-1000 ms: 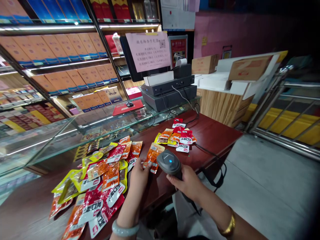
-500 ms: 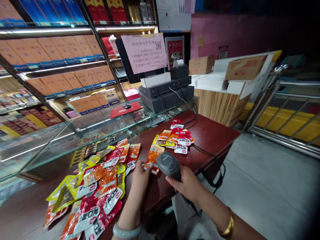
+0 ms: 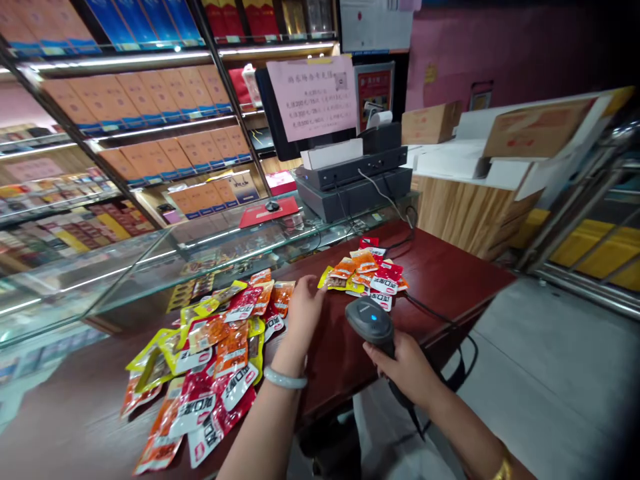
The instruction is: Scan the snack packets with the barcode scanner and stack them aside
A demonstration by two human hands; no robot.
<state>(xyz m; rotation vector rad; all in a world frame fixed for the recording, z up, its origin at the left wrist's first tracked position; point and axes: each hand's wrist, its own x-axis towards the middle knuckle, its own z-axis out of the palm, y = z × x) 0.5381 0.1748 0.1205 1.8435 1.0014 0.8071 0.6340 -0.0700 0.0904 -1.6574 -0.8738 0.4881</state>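
Observation:
My right hand [image 3: 406, 371] is closed round the handle of a dark grey barcode scanner [image 3: 371, 318], whose blue light shows on top. My left hand [image 3: 305, 307] reaches forward over the dark red table [image 3: 440, 267] with its fingers stretched out and nothing in them. Its fingertips are next to the yellow edge of a small pile of snack packets [image 3: 369, 272]. A large heap of red, orange and yellow snack packets [image 3: 215, 353] lies to the left of that hand.
A glass display counter [image 3: 150, 260] runs along the table's far side, with shelves of boxes behind it. A cash register [image 3: 353, 177] with a pink notice stands at the back. The scanner's black cable [image 3: 440, 313] hangs off the table's right edge. Cardboard boxes sit on a wooden counter [image 3: 460, 207].
My left hand held an orange packet in front of the scanner; now it has moved forward to the small pile and is empty. The scanner has shifted right.

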